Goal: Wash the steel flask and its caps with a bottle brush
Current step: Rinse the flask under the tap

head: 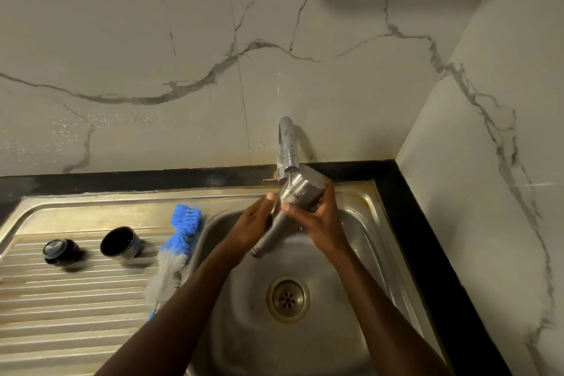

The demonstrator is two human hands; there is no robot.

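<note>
- Head view, nearest first: two bare forearms reach up from the bottom edge over the steel sink point(360, 253), whose round drain point(288, 299) sits in the basin floor between them.
- On the ribbed draining board point(61, 299) to the left lies the bottle brush point(178, 249), its blue bristle head pointing toward the wall, its grey-white bristles nearer the camera, and its lower end hidden behind the left forearm.
- Farther left on the same board stand two caps, well apart from the hands: a cup-shaped steel cap point(120, 243) tilted with its dark inside showing, and a black stopper cap point(59, 252) with a shiny round top.
- Above the basin, the left hand point(254, 224) curls around the lower, narrower part of the steel flask point(297, 192), thumb up against its side.
- The right hand point(317, 220) grips the flask's wider end, fingers wrapped round the far side and thumb on the near side.
- The flask is held slanted, its broad base up toward the wall and its mouth end down toward the basin, blurred.
- Just beyond, the curved chrome tap point(287, 146) hangs directly over the flask, and a thin stream of water falls onto it.
- Behind runs a black counter edge point(152, 175), then the marble-patterned wall point(183, 40).
</note>
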